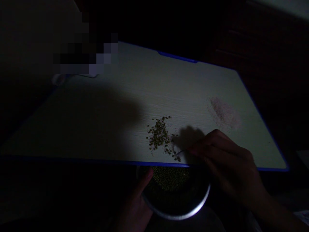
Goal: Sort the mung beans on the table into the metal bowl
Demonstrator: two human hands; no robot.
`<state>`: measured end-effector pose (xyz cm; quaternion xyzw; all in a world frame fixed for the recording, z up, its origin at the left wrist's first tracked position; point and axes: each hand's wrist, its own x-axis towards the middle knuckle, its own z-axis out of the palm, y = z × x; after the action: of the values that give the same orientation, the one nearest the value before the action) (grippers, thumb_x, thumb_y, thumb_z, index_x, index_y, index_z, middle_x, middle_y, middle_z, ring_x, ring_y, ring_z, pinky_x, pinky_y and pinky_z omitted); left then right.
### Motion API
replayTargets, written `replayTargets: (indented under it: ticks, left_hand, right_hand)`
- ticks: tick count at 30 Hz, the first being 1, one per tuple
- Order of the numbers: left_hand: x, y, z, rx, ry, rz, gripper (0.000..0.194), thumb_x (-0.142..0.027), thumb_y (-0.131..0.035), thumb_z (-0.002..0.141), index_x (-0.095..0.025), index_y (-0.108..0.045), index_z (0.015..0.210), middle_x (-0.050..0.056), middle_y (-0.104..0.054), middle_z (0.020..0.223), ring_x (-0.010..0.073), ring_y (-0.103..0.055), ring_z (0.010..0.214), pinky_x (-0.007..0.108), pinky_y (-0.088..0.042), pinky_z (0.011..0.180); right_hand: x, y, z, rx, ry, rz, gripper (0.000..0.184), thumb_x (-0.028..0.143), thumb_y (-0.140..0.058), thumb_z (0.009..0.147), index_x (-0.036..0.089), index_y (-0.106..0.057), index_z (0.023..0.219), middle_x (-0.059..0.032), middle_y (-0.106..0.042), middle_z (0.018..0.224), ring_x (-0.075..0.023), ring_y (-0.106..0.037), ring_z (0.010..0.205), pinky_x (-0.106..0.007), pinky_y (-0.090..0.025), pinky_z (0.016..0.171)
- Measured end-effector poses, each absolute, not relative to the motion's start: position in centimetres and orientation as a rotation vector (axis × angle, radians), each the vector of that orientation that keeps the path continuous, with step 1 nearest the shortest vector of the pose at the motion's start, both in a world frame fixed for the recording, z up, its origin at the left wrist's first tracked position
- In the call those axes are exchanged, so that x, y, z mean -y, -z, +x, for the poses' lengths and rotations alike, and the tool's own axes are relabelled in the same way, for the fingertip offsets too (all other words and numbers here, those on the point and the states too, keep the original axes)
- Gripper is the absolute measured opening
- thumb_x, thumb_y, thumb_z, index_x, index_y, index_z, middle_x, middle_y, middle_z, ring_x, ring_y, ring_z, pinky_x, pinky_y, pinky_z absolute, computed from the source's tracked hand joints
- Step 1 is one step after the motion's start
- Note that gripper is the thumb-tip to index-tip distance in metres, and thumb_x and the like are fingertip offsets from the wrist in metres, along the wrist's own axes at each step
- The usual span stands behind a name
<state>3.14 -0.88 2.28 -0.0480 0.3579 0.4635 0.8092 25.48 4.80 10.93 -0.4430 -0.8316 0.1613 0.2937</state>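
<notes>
My left hand (137,201) grips the left rim of a round metal bowl (178,216), thumb over the edge. Small green mung beans (171,178) lie in the bowl, which sits under the table's front edge. In my right hand (224,158), the closed fingers pinch a thin dark tool (180,151); its kind is too dark to make out. The tool's tip touches beans near the edge. A loose cluster of mung beans (159,133) is spread on the tabletop, mixed with some pale grains.
The pale folding table (149,80) has a blue rim and a blue handle (177,57) at the far side. A heap of pale rice-like grains (223,112) lies toward the right. At the far left, a pixelated patch covers part of the table. Surroundings are very dark.
</notes>
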Motion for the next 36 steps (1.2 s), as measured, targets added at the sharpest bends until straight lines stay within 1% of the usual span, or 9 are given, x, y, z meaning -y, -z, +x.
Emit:
replayTargets:
  ticks: [3, 7, 10, 12, 15, 20, 29, 31, 36]
  left_hand:
    - [0.9, -2.3, 3.2, -0.741, -1.018, -0.089, 0.019, -0.033, -0.082, 0.089, -0.034, -0.085, 0.108, 0.001, -0.087, 0.113, 0.0323, -0.063, 0.138, 0.048, -0.047, 0.119]
    - [0.6, -2.4, 3.1, -0.776, -0.979, -0.117, 0.009, -0.033, -0.085, 0.086, -0.031, -0.087, 0.094, 0.001, -0.088, 0.111, 0.032, -0.067, 0.134, 0.045, -0.047, 0.118]
    - [0.5, -2.5, 3.2, -0.771, -0.964, -0.129, 0.01, -0.033, -0.091, 0.079, -0.03, -0.088, 0.088, 0.0, -0.087, 0.116, 0.0335, -0.064, 0.138, 0.045, -0.043, 0.122]
    - [0.4, -2.4, 3.2, -0.726, -0.97, -0.123, 0.006, -0.032, -0.086, 0.085, -0.031, -0.088, 0.09, -0.001, -0.085, 0.122, 0.0319, -0.059, 0.143, 0.046, -0.037, 0.126]
    - [0.6, -2.2, 3.2, -0.663, -0.978, -0.117, 0.013, -0.032, -0.075, 0.095, -0.034, -0.087, 0.099, -0.002, -0.082, 0.129, 0.0287, -0.054, 0.147, 0.045, -0.032, 0.128]
    - [0.7, -1.8, 3.2, -0.726, -0.993, -0.142, 0.009, -0.031, -0.082, 0.088, -0.034, -0.088, 0.094, -0.002, -0.084, 0.123, 0.0308, -0.063, 0.139, 0.044, -0.041, 0.123]
    - [0.3, -3.1, 3.4, -0.773, -0.987, -0.144, 0.007, -0.029, -0.083, 0.086, -0.031, -0.087, 0.08, 0.0, -0.089, 0.096, 0.0311, -0.065, 0.137, 0.046, -0.043, 0.121]
    - [0.4, -3.3, 3.4, -0.803, -1.007, -0.142, 0.011, -0.029, -0.083, 0.087, -0.032, -0.085, 0.076, 0.0, -0.089, 0.101, 0.0308, -0.062, 0.139, 0.047, -0.042, 0.122]
    - [0.4, -2.9, 3.3, -0.817, -0.977, -0.137, 0.002, -0.033, -0.085, 0.085, -0.032, -0.087, 0.084, 0.001, -0.088, 0.109, 0.0324, -0.061, 0.141, 0.047, -0.043, 0.121]
  right_hand:
    - [-4.0, -11.1, 26.0, 2.156, -0.411, -1.245, 0.028, 0.006, -0.059, 0.097, 0.024, -0.073, 0.114, -0.0066, -0.077, 0.098, -0.0211, -0.069, 0.089, -0.036, -0.057, 0.07]
    - [-3.5, -11.1, 26.1, 2.141, -0.37, -1.256, 0.022, 0.007, -0.062, 0.096, 0.021, -0.072, 0.111, -0.0056, -0.075, 0.088, -0.0186, -0.068, 0.081, -0.032, -0.056, 0.066]
    - [-3.3, -10.9, 25.6, 2.162, -0.36, -1.24, 0.019, 0.007, -0.062, 0.096, 0.018, -0.073, 0.107, -0.0061, -0.074, 0.084, -0.0176, -0.066, 0.076, -0.031, -0.055, 0.063]
    - [-3.4, -10.7, 25.4, 2.172, -0.347, -1.238, 0.018, 0.007, -0.062, 0.096, 0.018, -0.073, 0.105, -0.0071, -0.074, 0.085, -0.0178, -0.066, 0.076, -0.032, -0.055, 0.064]
    - [-3.7, -10.5, 25.3, 2.158, -0.339, -1.237, 0.02, 0.007, -0.061, 0.096, 0.018, -0.074, 0.105, -0.0073, -0.075, 0.086, -0.0185, -0.066, 0.077, -0.033, -0.055, 0.065]
    - [-3.9, -10.6, 25.3, 2.165, -0.327, -1.239, 0.022, 0.007, -0.061, 0.096, 0.021, -0.074, 0.107, -0.0059, -0.075, 0.086, -0.0197, -0.068, 0.079, -0.034, -0.056, 0.067]
    - [-4.1, -10.7, 24.7, 2.202, -0.273, -1.234, 0.02, 0.006, -0.058, 0.098, 0.016, -0.072, 0.108, -0.0077, -0.072, 0.083, -0.0186, -0.063, 0.076, -0.034, -0.053, 0.065]
    - [-4.2, -10.6, 25.0, 2.207, -0.227, -1.271, 0.02, 0.006, -0.058, 0.098, 0.015, -0.072, 0.108, -0.0065, -0.07, 0.081, -0.018, -0.062, 0.077, -0.033, -0.053, 0.066]
    - [-4.3, -10.4, 26.2, 2.173, -0.117, -1.373, 0.019, 0.005, -0.061, 0.096, 0.012, -0.072, 0.11, -0.0082, -0.071, 0.089, -0.0172, -0.063, 0.082, -0.03, -0.053, 0.069]
